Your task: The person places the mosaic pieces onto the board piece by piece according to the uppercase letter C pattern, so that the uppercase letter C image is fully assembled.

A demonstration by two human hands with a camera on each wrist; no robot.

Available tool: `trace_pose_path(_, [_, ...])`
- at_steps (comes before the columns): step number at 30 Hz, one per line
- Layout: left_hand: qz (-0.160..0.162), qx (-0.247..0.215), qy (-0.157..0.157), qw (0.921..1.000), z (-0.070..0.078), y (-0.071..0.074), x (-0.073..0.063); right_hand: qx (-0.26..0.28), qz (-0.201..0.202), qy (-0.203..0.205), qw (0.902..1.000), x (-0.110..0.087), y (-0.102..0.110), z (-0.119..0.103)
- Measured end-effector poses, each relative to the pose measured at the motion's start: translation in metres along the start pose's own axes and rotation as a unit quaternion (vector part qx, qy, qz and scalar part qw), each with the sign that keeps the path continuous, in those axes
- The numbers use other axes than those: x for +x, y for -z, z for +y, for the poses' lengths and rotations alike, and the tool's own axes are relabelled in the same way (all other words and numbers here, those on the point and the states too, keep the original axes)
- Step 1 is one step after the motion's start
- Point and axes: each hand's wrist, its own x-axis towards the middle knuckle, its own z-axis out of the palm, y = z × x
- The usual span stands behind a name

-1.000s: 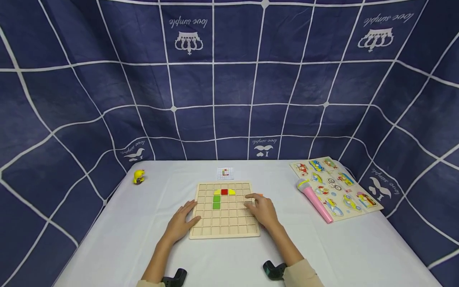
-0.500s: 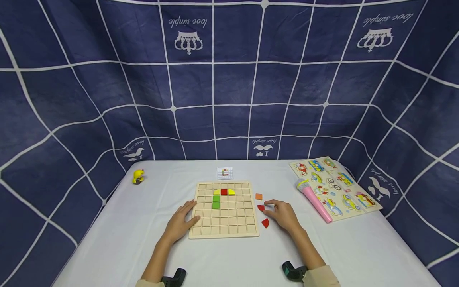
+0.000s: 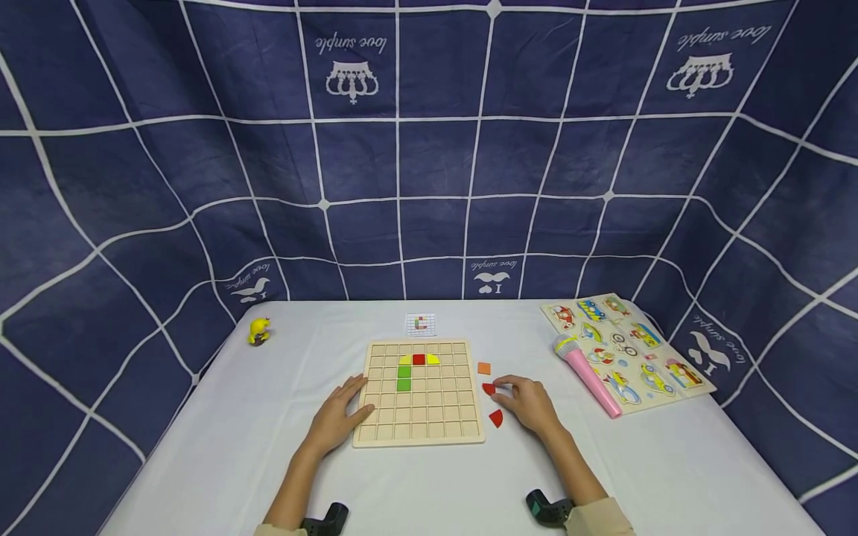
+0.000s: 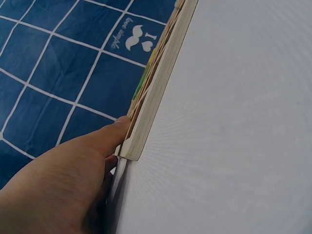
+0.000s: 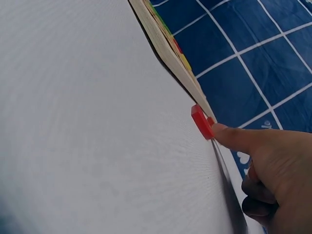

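Yellow toy nr far L corner of worktop; sm. card nr far edge, mid. Picture puzzle nr far R corner, pink mic along its L edge, head twd far edge. Orange tile just beyond red piece, 2nd red piece on near side; R edge of grid board just L. Red piece: rounded side approx. twd board; too small to tell long axis. R hand pinches it, thumb + forefinger. L hand relaxed, thumb out, on board's L edge.
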Motion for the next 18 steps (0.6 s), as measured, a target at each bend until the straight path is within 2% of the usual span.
trace_pose_path(8, [0.005, 0.001, -0.001, 1.0, 0.0, 0.0, 0.0, 0.017, 0.025, 0.032, 0.999, 0.001, -0.006, -0.018])
trace_pose_path(18, [0.0, 0.001, -0.007, 1.0, 0.0, 0.001, -0.001, 0.03, -0.005, 0.077, 0.9966, 0.0, -0.036, -0.052])
